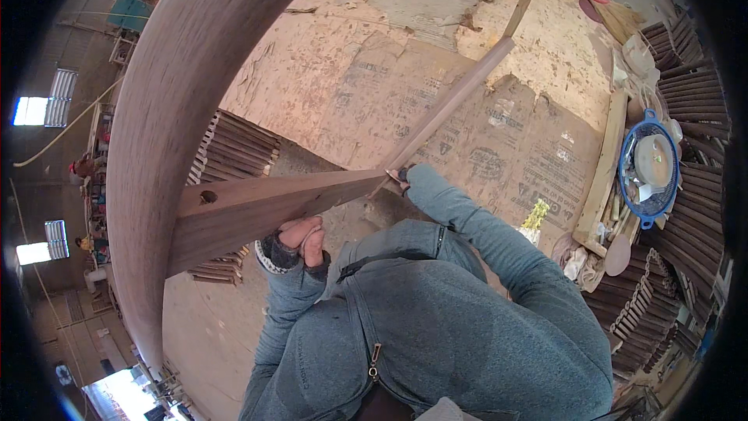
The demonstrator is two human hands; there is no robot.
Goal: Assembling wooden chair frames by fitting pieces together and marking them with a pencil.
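Note:
A large brown wooden frame part crosses the view: a broad curved wooden piece [187, 54] at the left joins a tapering wooden rail [257, 206] with a round hole. From the rail's far end, a slim wooden bar [460, 95] runs away to the upper right. My left hand [301, 240], in a dark fingerless glove, is closed against the rail's near edge; anything within its fingers is hidden. My right hand [402, 178] is closed at the rail's tip, beside the bar. A small, thin tan piece shows at its fingertips, too small to name.
Worn cardboard [491, 148] covers the surface ahead. At the right stands a blue plastic basket [628, 157] with a round container in it. Stacked wooden slats [693, 214] line the right side, and more slats [238, 152] lie behind the rail. A broom [619, 22] rests far right.

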